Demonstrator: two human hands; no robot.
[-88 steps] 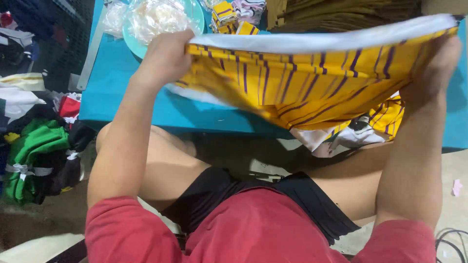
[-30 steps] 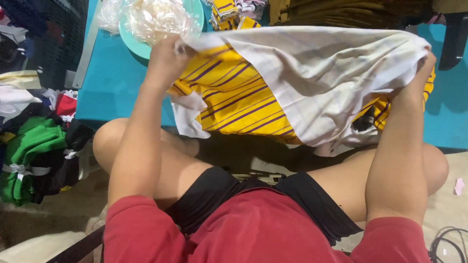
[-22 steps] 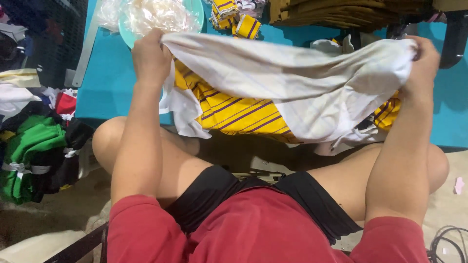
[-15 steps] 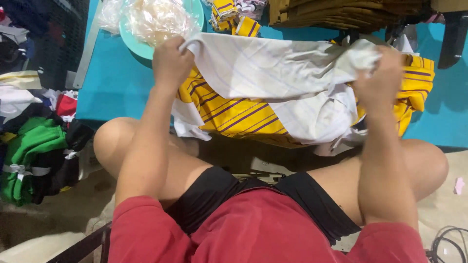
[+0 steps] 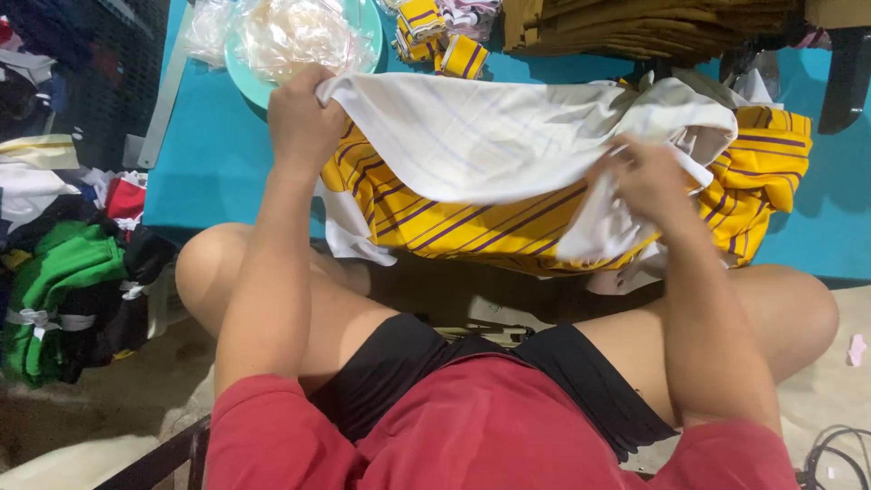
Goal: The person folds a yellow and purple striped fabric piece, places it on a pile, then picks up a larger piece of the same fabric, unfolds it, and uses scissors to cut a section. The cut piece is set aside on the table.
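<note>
Fingers of both the left hand (image 5: 304,113) and right hand (image 5: 649,172) pinch the yellow striped garment (image 5: 472,213)

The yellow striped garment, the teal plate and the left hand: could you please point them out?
yellow striped garment (image 5: 472,227), head view, striped face.
teal plate (image 5: 367,23), head view, right rim.
left hand (image 5: 304,113), head view, back of hand.

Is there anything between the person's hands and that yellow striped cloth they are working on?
Nothing visible. The left hand grips the cloth at its white upper corner, and the right hand pinches the white inner side directly. Both grips sit on the fabric itself, above the blue table.
</note>
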